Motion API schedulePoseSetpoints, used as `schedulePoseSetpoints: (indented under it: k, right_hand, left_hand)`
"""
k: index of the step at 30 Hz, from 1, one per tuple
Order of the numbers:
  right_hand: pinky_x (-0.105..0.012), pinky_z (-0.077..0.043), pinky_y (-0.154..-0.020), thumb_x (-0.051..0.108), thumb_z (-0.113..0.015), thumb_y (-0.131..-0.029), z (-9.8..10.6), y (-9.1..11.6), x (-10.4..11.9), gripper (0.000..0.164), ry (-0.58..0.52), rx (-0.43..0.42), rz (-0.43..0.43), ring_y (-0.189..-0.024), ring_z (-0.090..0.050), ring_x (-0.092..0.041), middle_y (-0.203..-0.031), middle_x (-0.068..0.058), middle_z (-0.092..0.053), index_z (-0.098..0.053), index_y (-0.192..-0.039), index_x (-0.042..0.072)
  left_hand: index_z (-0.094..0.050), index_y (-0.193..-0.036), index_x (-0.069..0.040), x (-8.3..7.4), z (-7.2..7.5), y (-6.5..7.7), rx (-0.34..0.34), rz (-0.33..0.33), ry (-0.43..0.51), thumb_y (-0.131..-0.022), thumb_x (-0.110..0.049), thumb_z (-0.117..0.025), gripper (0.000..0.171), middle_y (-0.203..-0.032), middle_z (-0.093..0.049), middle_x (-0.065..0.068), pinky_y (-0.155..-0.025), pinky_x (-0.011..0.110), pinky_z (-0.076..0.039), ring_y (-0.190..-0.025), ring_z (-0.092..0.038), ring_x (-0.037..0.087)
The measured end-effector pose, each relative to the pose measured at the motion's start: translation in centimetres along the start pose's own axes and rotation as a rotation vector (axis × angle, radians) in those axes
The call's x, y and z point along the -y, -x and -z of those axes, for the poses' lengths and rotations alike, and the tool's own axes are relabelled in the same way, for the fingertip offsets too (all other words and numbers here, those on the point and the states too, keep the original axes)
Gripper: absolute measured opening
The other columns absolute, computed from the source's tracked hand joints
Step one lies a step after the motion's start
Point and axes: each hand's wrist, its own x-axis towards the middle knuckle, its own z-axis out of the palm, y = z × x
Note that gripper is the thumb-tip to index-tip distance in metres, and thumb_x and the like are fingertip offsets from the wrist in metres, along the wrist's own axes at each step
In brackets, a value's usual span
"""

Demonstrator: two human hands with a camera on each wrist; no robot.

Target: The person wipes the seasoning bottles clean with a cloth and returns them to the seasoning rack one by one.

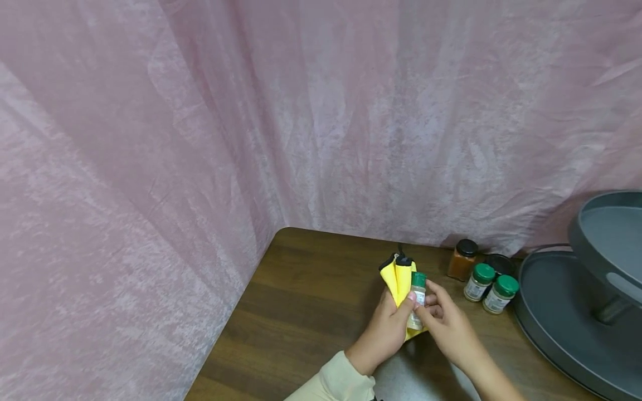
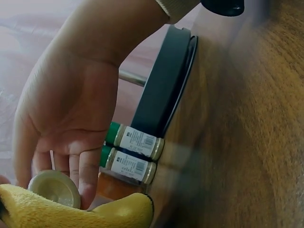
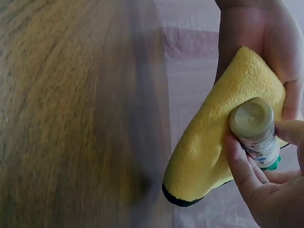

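Note:
A small spice jar (image 1: 418, 298) with a green lid and white label is held upright above the table between both hands. My left hand (image 1: 383, 331) grips a yellow cloth (image 1: 398, 281) with black edging, which lies against the jar's side. The thumb and fingers of my right hand (image 1: 451, 326) pinch the jar from the right. In the right wrist view the jar's base (image 3: 251, 118) faces the camera, with the cloth (image 3: 213, 142) behind it. From the left wrist, the cloth (image 2: 71, 211) partly hides the jar (image 2: 56, 189).
Two green-lidded jars (image 1: 478, 282) (image 1: 500, 294) stand right of the hands. Behind them are an orange-brown jar (image 1: 462, 260) with a black lid and another black-lidded jar (image 1: 500, 264). A grey two-tier tray (image 1: 546, 289) occupies the right side. Pink curtain (image 1: 351, 111) hangs behind the wooden table (image 1: 301, 301).

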Motion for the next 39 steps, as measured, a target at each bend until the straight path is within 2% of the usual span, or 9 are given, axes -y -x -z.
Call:
schedulePoseSetpoints:
  k: [7,14,20,26,31,39]
  right_hand:
    - [-0.022,-0.056,-0.074,0.02,-0.06,-0.102,-0.1,-0.2,0.1,0.064,-0.064,0.03,0.008,-0.089,-0.065,0.001,-0.119,-0.018,-0.065,-0.031,-0.158,0.011]
    - [-0.021,-0.055,-0.075,0.016,-0.062,-0.101,0.2,-0.4,-0.2,0.063,-0.028,-0.038,0.051,-0.088,-0.063,0.0,-0.112,-0.016,-0.063,-0.032,-0.155,0.005]
    - [-0.019,-0.054,-0.074,0.023,-0.063,-0.101,0.9,-0.9,-0.7,0.065,0.041,-0.095,0.041,-0.088,-0.061,0.0,-0.111,-0.017,-0.06,-0.032,-0.155,0.005]
    - [-0.018,-0.055,-0.076,0.019,-0.066,-0.099,0.7,-1.0,-0.6,0.067,0.087,-0.095,0.061,-0.091,-0.063,-0.008,-0.112,-0.018,-0.063,-0.034,-0.156,0.003]
    - [-0.022,-0.057,-0.076,0.019,-0.069,-0.097,0.0,-0.4,-0.4,0.069,0.108,-0.06,0.03,-0.093,-0.064,-0.013,-0.114,-0.016,-0.062,-0.036,-0.156,0.007]
    - [-0.023,-0.055,-0.079,0.016,-0.063,-0.099,-0.4,0.2,0.0,0.069,0.047,0.06,0.043,-0.108,-0.061,-0.021,-0.128,-0.017,-0.059,-0.029,-0.16,0.015]
  left_hand:
    - [-0.042,-0.138,-0.019,-0.2,0.2,-0.4,-0.023,-0.002,0.041,-0.107,-0.039,-0.046,0.036,-0.122,-0.051,-0.001,-0.086,0.021,-0.053,-0.102,-0.06,0.007]
    - [-0.039,-0.142,-0.02,-0.1,-0.3,-0.2,0.026,-0.007,0.078,-0.108,-0.032,-0.047,0.038,-0.129,-0.052,-0.002,-0.094,0.021,-0.051,-0.111,-0.059,0.007]
    - [-0.037,-0.145,-0.02,0.0,-0.8,-0.2,0.082,-0.039,0.025,-0.108,-0.034,-0.046,0.041,-0.132,-0.049,-0.004,-0.099,0.019,-0.047,-0.119,-0.055,0.004]
    - [-0.038,-0.144,-0.021,0.0,-0.6,-0.2,0.045,0.004,-0.007,-0.107,-0.036,-0.048,0.042,-0.128,-0.049,-0.005,-0.098,0.022,-0.048,-0.115,-0.054,0.004]
    - [-0.039,-0.142,-0.02,0.3,-0.2,-0.3,0.011,0.032,0.067,-0.107,-0.034,-0.049,0.04,-0.124,-0.053,-0.002,-0.092,0.021,-0.05,-0.108,-0.058,0.007]
    - [-0.038,-0.141,-0.018,0.2,0.4,-0.3,-0.029,0.032,0.097,-0.107,-0.038,-0.048,0.041,-0.121,-0.054,0.0,-0.089,0.022,-0.051,-0.105,-0.059,0.01]
